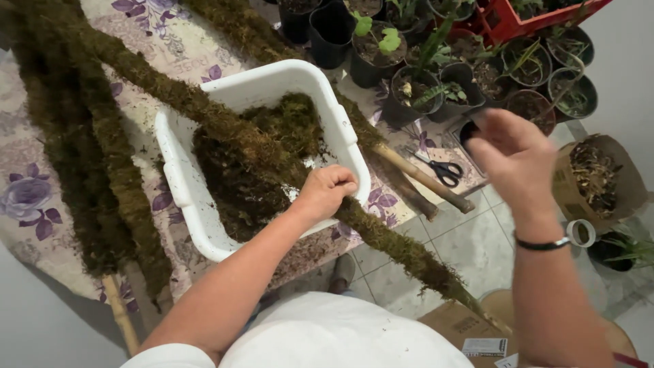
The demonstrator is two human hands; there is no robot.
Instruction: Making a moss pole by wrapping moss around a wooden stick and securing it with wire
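My left hand (327, 191) is closed around a long moss-covered pole (225, 129) that lies slanted across a white plastic tub (178, 178) holding loose dark moss (238, 184). The pole's lower end sticks out past the table edge towards the floor. My right hand (514, 157) is raised above the table's right edge, blurred, with fingers curled around a small dark object (469, 133) that I cannot make out. A black band sits on that wrist.
More moss poles (102, 150) lie on the flowered tablecloth (27, 204) at left, others with bare wooden ends (422, 180) at right. Black scissors (444, 170) lie nearby. Black pots with plants (436, 88), a red crate (507, 24), a paper bag (596, 180) and a tape roll (579, 233) stand around.
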